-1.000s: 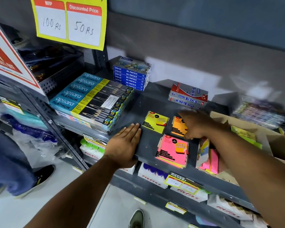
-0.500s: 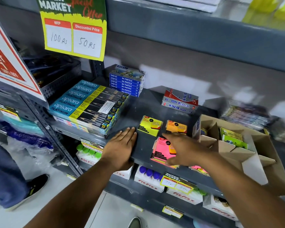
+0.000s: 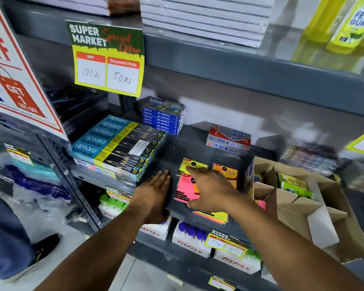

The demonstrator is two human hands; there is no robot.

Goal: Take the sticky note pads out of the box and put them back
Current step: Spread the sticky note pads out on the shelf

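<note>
Sticky note pads lie on the grey shelf (image 3: 189, 148): a yellow pad (image 3: 188, 163), an orange pad (image 3: 226, 172), a pink pad (image 3: 185, 191) and a pink-and-yellow stack (image 3: 213, 217) at the shelf's front edge. My right hand (image 3: 213, 187) is spread flat over the pink pad, its fingertips reaching the yellow one; it grips nothing that I can see. My left hand (image 3: 153, 189) rests flat and open on the shelf just left of the pads. The open cardboard box (image 3: 332, 225) with dividers stands at the right and holds green-yellow pads (image 3: 292, 184).
Pencil boxes (image 3: 118, 147) are stacked at the left, oil pastel boxes (image 3: 163, 118) behind, a red-grey box stack (image 3: 228, 141) at the back. A price sign (image 3: 108, 59) hangs above. Bottled goods fill the lower shelf (image 3: 189, 238). A person's leg and shoe (image 3: 44, 248) are at left.
My right hand moved from the orange pad near the box, forward and left, onto the pink pad. A pink-and-yellow stack now lies at the shelf edge. My left hand stayed put.
</note>
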